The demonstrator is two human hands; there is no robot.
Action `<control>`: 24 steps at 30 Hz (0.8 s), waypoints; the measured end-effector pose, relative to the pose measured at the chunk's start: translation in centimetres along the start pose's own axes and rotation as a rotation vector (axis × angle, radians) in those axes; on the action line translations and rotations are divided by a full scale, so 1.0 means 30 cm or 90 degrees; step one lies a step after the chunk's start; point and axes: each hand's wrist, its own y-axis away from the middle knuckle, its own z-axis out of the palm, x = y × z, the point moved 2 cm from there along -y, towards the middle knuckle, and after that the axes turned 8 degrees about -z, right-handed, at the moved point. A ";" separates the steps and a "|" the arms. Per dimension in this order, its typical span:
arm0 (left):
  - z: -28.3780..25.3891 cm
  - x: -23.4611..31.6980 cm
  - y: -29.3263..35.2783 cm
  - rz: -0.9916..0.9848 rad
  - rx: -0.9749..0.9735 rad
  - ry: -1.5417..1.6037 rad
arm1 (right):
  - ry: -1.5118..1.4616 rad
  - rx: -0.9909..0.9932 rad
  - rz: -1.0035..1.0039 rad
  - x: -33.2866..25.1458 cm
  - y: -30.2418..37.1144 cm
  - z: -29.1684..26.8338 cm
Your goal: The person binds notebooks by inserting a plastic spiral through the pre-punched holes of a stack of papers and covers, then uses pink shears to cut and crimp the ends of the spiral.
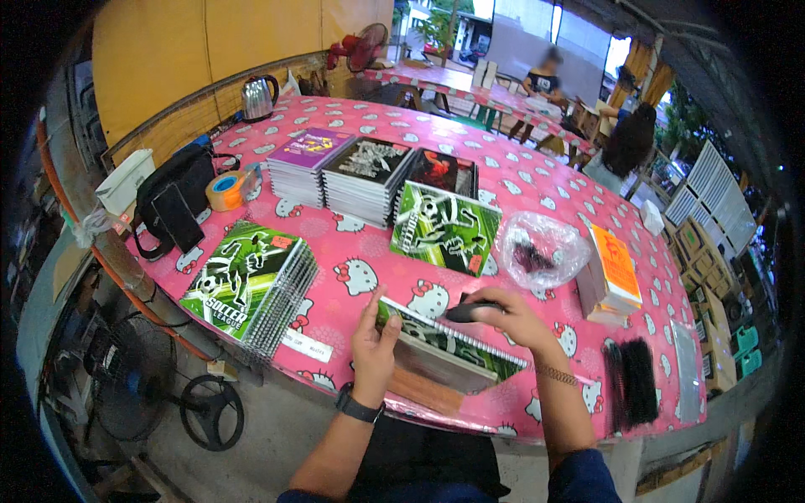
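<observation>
My left hand (375,342) grips the left end of a spiral notebook (453,348), which stands tilted on its edge near the table's front. Its wire binding runs along the top. My right hand (516,320) is closed around a small black hand tool (463,313) at that binding; the tool's working end is hidden. Beneath the notebook lies a brown board (425,391). On the left is a stack of green soccer-themed notebooks (246,281). Another green notebook (446,226) leans on stacked black ones (366,178). A clear plastic bag (543,251) lies right of it.
A purple notebook stack (308,155), tape rolls (226,191), a black bag (178,197) and a kettle (259,97) stand at left. To the right are orange-topped papers (616,268) and black binding coils (631,384). Two people sit farther back.
</observation>
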 end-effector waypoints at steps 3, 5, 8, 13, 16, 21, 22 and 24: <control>0.013 0.014 0.009 -0.033 -0.001 0.035 | -0.611 0.070 -0.238 -0.030 0.013 0.026; 0.007 0.007 0.004 -0.034 -0.008 0.029 | -0.191 0.079 -0.075 -0.043 -0.019 0.024; -0.001 0.000 0.000 -0.005 0.018 0.014 | -0.370 0.064 -0.159 -0.044 -0.022 0.033; -0.004 -0.007 -0.003 -0.012 0.002 0.047 | -0.148 0.065 -0.096 -0.004 -0.058 0.045; 0.011 -0.009 0.004 -0.034 -0.021 0.060 | -0.673 0.068 -0.246 -0.068 -0.028 0.033; -0.005 0.013 -0.004 -0.032 -0.005 0.075 | -0.214 0.085 -0.111 -0.055 -0.101 0.038; -0.005 0.004 0.013 -0.053 -0.006 0.072 | -0.374 0.038 -0.155 -0.063 -0.093 0.051; -0.003 0.001 0.005 -0.048 0.004 0.075 | -0.356 0.027 -0.130 -0.053 -0.099 0.083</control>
